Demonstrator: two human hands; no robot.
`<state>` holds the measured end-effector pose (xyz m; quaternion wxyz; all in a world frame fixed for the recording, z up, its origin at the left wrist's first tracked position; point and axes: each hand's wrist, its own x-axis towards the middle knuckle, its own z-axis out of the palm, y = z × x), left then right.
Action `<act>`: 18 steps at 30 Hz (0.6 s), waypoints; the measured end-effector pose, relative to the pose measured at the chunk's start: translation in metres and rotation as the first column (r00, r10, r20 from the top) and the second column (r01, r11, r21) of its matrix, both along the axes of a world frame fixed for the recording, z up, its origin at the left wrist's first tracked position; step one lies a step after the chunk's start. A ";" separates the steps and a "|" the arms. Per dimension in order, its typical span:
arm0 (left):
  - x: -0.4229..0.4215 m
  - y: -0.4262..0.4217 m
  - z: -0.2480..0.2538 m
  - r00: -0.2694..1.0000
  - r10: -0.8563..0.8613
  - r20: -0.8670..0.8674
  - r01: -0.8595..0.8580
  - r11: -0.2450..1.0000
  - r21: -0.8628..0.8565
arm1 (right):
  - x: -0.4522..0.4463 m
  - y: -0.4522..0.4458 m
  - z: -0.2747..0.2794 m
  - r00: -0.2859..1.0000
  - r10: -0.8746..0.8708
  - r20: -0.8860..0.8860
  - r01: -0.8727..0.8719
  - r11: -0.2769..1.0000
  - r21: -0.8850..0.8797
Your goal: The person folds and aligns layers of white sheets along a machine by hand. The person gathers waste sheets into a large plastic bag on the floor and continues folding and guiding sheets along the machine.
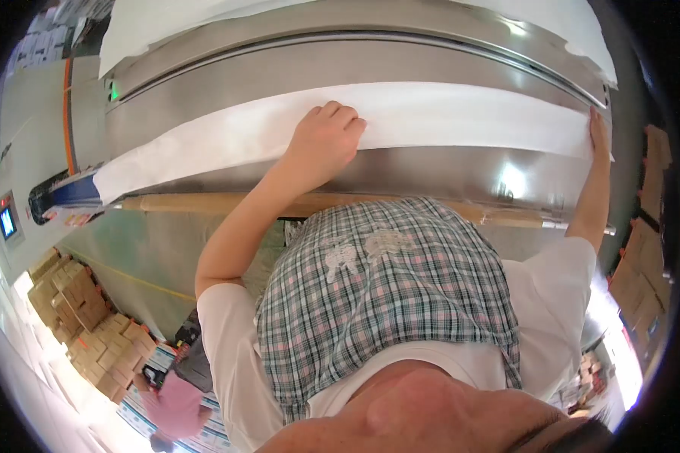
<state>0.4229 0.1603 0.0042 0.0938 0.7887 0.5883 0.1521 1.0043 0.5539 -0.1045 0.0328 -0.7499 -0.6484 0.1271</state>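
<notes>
A long white cloth strip (461,115) lies across a shiny metal surface (431,170). My left hand (326,142) rests on the strip near its middle, fingers curled under and knuckles up; whatever is beneath them is hidden. At the strip's far right end is my right hand (599,134), seen nearly edge-on, its fingers stretched along the edge of the strip. The strip's left end reaches a dark blue part (77,192) of the machine.
More white cloth (174,30) hangs over the machine's back. A brown roller (196,202) runs along the front edge, by the checked apron (400,279). On the left are a panel with a small screen (7,221), stacked cartons (79,294) and a person in pink (175,408).
</notes>
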 end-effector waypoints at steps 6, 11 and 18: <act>-0.003 -0.004 -0.013 0.999 0.037 -0.040 -0.031 0.992 0.123 | 0.033 0.025 -0.024 0.986 0.147 -0.077 -0.154 0.983 -0.096; -0.001 -0.015 -0.009 0.998 0.050 -0.044 -0.044 0.990 0.136 | 0.022 0.019 -0.014 0.991 0.132 0.035 -0.128 0.987 -0.098; -0.002 -0.026 -0.010 0.997 0.051 0.065 -0.053 0.998 0.031 | 0.015 0.019 -0.001 0.987 0.122 0.109 -0.110 0.987 -0.116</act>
